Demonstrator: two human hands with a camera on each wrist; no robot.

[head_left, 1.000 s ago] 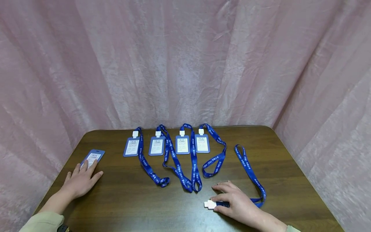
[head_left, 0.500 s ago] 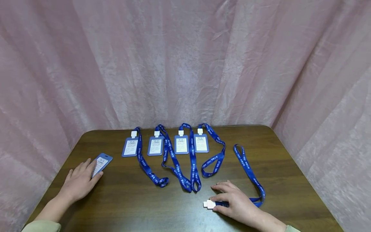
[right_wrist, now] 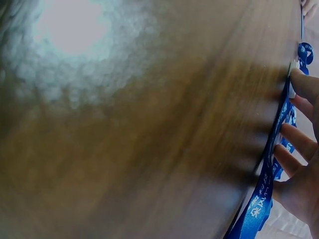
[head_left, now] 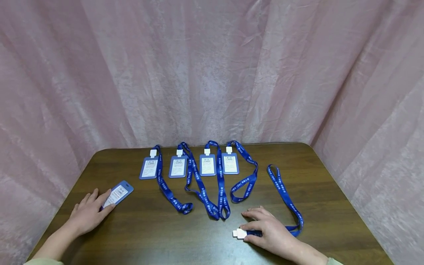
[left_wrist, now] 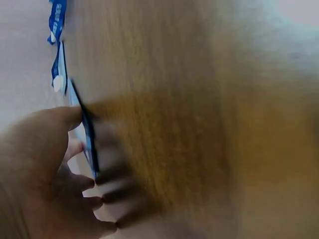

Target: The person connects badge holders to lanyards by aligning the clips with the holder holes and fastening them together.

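Observation:
At the left of the head view, my left hand [head_left: 85, 212] pinches a blue ID badge holder [head_left: 120, 191] by its sides, thumb on one and index finger on the other. The badge has a white card and a slot at its far end, and bears no strap. My right hand [head_left: 273, 233], front right, grips a blue lanyard [head_left: 287, 198] near its white plastic clip [head_left: 241, 233], between thumb and index finger. The clip points left, and the strap runs under the hand and loops away behind it. In the right wrist view the lanyard [right_wrist: 258, 204] passes along the fingers.
Several badges stand in a row at the back of the wooden table [head_left: 172, 239], such as the leftmost badge [head_left: 149, 168] and rightmost badge [head_left: 230, 164], each clipped to a blue lanyard. Their straps trail toward the front. A pink curtain [head_left: 205, 73] hangs behind the table.
My left hand has brought the badge rightward and toward the front, its fingers going from lying over the card to pinching its sides. The right hand has stayed in place.

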